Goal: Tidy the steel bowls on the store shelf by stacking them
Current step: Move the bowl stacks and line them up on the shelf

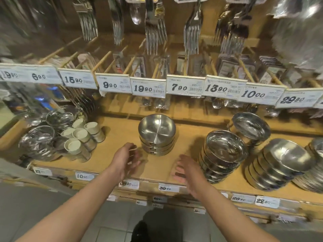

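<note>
Centre of frame: bowl stack [157, 135] upright on shelf [185, 145]. Left hand [126, 158] and right hand [187, 169], lower centre, both blurred, loose, holding nothing. Stacking here looks finished; next, likely straighten the leaning stack [222, 156] at right

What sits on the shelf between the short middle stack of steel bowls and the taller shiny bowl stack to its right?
Nothing: in the head view, only bare wooden shelf separates the short middle stack of steel bowls from the taller shiny bowl stack.
</note>
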{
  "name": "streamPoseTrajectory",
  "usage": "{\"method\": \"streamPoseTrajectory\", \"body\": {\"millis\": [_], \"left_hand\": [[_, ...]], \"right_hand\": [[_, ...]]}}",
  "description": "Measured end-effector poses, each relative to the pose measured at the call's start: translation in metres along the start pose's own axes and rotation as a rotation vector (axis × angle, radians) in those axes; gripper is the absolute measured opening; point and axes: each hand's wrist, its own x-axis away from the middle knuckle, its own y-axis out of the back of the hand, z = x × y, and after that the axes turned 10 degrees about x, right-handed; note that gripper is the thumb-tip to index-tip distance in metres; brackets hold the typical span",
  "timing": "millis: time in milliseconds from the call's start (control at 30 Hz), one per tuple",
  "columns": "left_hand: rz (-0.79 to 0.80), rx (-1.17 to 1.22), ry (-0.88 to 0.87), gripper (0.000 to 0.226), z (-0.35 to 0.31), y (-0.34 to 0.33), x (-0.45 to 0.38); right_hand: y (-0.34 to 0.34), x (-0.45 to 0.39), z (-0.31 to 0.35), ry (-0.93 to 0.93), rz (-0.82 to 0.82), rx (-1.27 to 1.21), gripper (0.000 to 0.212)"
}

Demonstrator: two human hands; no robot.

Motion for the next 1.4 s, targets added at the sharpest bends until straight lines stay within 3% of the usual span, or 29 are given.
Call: {"method": "streamPoseTrajectory", "body": {"millis": [167, 400, 700, 1067, 1233, 1400], "left_hand": [[0.013, -0.047, -0.017, 0.026, -0.030, -0.004, -0.041], [0.202, -0.148, 0.012, 0.029, -0.059, -0.023, -0.084], [0.330, -0.205, 0.042, 0.036, -0.058, -0.022, -0.082], [0.345, -0.165, 0.118, 0.047, -0.016, -0.001, -0.026], [0.277, -0.109, 0.145, 0.036, -0.006, 0.001, -0.011], [0.251, -0.111, 0.104, 0.032, -0.001, 0.004, -0.006]], "right_hand": [[-0.033, -0.037, 0.028, 0.022, -0.065, -0.046, 0.033], [-0.070, -0.074, 0.055, 0.092, -0.105, -0.175, 0.035], [-0.071, -0.074, 0.044, 0.125, -0.178, -0.047, 0.033], [-0.054, -0.027, 0.000, 0.046, -0.139, -0.213, 0.030], [-0.048, -0.009, -0.010, 0.062, -0.081, -0.170, 0.044], [-0.050, -0.004, -0.011, 0.066, -0.101, -0.113, 0.029]]}}
